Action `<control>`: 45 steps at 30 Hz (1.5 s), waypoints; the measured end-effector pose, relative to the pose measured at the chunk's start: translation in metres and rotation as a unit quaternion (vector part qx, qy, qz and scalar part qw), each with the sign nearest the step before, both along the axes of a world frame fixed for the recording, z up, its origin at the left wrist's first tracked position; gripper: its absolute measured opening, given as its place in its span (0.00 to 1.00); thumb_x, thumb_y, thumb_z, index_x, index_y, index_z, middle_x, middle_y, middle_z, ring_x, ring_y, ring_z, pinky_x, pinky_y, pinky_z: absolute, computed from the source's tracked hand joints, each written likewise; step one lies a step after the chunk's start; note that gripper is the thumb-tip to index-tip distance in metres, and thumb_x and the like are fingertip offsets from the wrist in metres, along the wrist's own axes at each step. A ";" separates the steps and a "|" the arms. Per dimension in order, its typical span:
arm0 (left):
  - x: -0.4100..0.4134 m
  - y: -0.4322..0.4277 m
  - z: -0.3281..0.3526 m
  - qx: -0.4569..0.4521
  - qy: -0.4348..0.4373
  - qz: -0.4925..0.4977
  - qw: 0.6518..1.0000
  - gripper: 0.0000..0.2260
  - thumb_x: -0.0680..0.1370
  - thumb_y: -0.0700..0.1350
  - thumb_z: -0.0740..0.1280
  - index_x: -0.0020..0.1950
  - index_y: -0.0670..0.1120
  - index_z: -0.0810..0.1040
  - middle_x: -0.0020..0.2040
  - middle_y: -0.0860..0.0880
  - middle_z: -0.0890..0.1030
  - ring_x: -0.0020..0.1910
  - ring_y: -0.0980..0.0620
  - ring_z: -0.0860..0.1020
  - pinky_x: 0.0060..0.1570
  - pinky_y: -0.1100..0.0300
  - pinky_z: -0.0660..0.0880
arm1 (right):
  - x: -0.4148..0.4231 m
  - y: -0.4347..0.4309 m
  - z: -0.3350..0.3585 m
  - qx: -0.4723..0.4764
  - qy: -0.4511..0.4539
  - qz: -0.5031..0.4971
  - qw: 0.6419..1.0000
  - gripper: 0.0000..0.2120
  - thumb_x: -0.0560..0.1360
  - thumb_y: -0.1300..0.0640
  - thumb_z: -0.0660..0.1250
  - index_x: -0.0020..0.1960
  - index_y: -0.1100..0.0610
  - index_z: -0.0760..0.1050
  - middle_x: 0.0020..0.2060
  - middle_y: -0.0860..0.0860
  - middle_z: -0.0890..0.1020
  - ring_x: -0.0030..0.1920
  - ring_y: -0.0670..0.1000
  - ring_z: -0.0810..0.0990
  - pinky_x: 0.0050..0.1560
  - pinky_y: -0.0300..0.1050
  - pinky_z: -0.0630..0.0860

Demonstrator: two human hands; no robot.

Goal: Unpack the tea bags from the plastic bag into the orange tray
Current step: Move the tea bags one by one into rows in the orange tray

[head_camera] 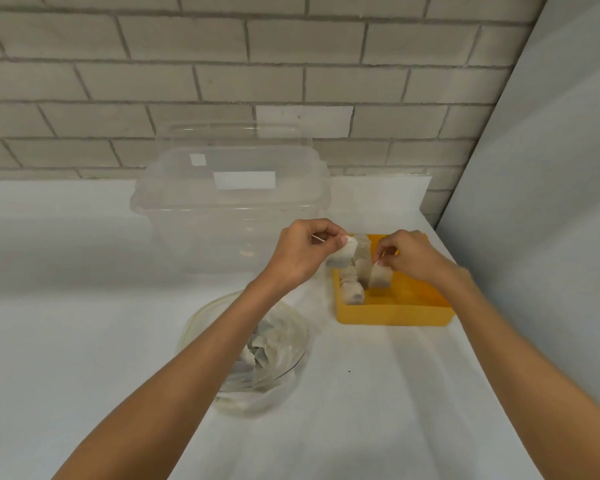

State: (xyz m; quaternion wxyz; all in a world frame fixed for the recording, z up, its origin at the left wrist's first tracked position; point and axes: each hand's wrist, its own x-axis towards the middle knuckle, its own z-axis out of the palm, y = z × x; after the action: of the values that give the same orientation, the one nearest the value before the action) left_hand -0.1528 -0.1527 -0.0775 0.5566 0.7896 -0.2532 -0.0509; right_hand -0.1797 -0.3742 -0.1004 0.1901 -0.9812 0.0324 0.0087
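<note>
The orange tray (395, 313) sits on the white table at right of centre. Several pale tea bags (354, 289) lie in its left part. My left hand (302, 254) hovers at the tray's far left corner and pinches a tea bag (342, 254) between thumb and fingers. My right hand (413, 254) is over the tray's middle and pinches another tea bag (380, 277), which hangs upright into the tray. The clear plastic bag (267, 355) lies crumpled on the table to the left of the tray, partly hidden under my left forearm, with more tea bags inside.
A large clear plastic box (229, 209) with its lid stands behind the bag, against the grey brick wall (222, 81). A pale panel (551, 202) closes off the right side just beyond the tray. White cloth (84, 341) covers the table.
</note>
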 end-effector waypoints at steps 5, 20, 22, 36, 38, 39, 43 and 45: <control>-0.001 0.002 -0.005 -0.002 0.002 -0.001 1.000 0.04 0.76 0.44 0.70 0.46 0.47 0.84 0.41 0.57 0.83 0.37 0.65 0.75 0.39 0.74 0.70 | 0.012 0.004 -0.026 0.012 0.022 -0.021 0.999 0.13 0.72 0.72 0.62 0.46 0.59 0.81 0.40 0.55 0.80 0.42 0.51 0.78 0.42 0.43 0.74; 0.002 0.007 -0.015 0.009 0.005 0.011 1.000 0.05 0.76 0.44 0.70 0.48 0.45 0.85 0.42 0.55 0.83 0.37 0.64 0.75 0.39 0.75 0.69 | 0.024 0.012 -0.047 0.042 -0.029 -0.067 0.996 0.06 0.73 0.68 0.67 0.46 0.60 0.79 0.40 0.51 0.78 0.42 0.49 0.75 0.33 0.28 0.65; 0.001 0.006 -0.016 0.009 0.010 0.010 1.000 0.05 0.76 0.45 0.70 0.48 0.45 0.85 0.43 0.53 0.83 0.38 0.62 0.76 0.39 0.74 0.70 | 0.023 0.011 -0.048 0.042 -0.032 -0.066 0.996 0.05 0.72 0.68 0.68 0.46 0.60 0.79 0.41 0.53 0.80 0.42 0.49 0.75 0.34 0.30 0.66; 0.005 -0.013 -0.022 0.014 0.004 0.001 1.000 0.05 0.76 0.43 0.71 0.48 0.43 0.85 0.42 0.54 0.82 0.36 0.66 0.75 0.39 0.75 0.69 | -0.001 0.017 -0.007 0.170 -0.090 -0.066 0.979 0.12 0.72 0.69 0.63 0.47 0.56 0.80 0.41 0.50 0.83 0.38 0.48 0.83 0.38 0.30 0.75; 0.006 -0.020 -0.022 0.013 0.007 0.002 1.000 0.05 0.75 0.43 0.71 0.48 0.43 0.85 0.41 0.53 0.82 0.37 0.63 0.76 0.39 0.76 0.69 | -0.009 0.023 0.006 0.228 -0.064 -0.033 0.971 0.14 0.71 0.70 0.64 0.48 0.56 0.81 0.43 0.49 0.84 0.42 0.46 0.83 0.42 0.32 0.77; 0.007 -0.024 -0.023 0.014 0.007 0.003 1.000 0.05 0.75 0.43 0.71 0.48 0.42 0.84 0.41 0.53 0.82 0.38 0.62 0.76 0.39 0.76 0.70 | -0.013 0.025 0.011 0.251 -0.049 -0.021 0.967 0.14 0.70 0.70 0.65 0.50 0.56 0.82 0.43 0.50 0.84 0.44 0.45 0.82 0.43 0.33 0.78; 0.006 -0.036 -0.021 0.015 0.001 -0.002 1.000 0.05 0.76 0.43 0.70 0.48 0.43 0.85 0.43 0.50 0.83 0.42 0.57 0.78 0.41 0.74 0.72 | -0.021 0.027 0.013 0.294 -0.038 -0.023 0.955 0.07 0.73 0.64 0.69 0.50 0.57 0.82 0.42 0.52 0.84 0.41 0.47 0.81 0.44 0.37 0.77; 0.004 -0.039 -0.019 0.016 -0.004 -0.009 1.000 0.05 0.76 0.43 0.70 0.49 0.44 0.84 0.42 0.52 0.83 0.41 0.59 0.77 0.41 0.74 0.72 | -0.022 0.023 0.009 0.292 -0.057 -0.034 0.954 0.02 0.75 0.59 0.70 0.46 0.57 0.81 0.39 0.53 0.84 0.40 0.49 0.82 0.41 0.37 0.77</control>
State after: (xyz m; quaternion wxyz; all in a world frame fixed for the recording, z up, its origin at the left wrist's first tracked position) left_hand -0.1484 -0.1920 -0.0968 0.5422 0.7963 -0.2621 -0.0571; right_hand -0.2014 -0.3512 -0.0914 0.4703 -0.8799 0.0513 -0.0450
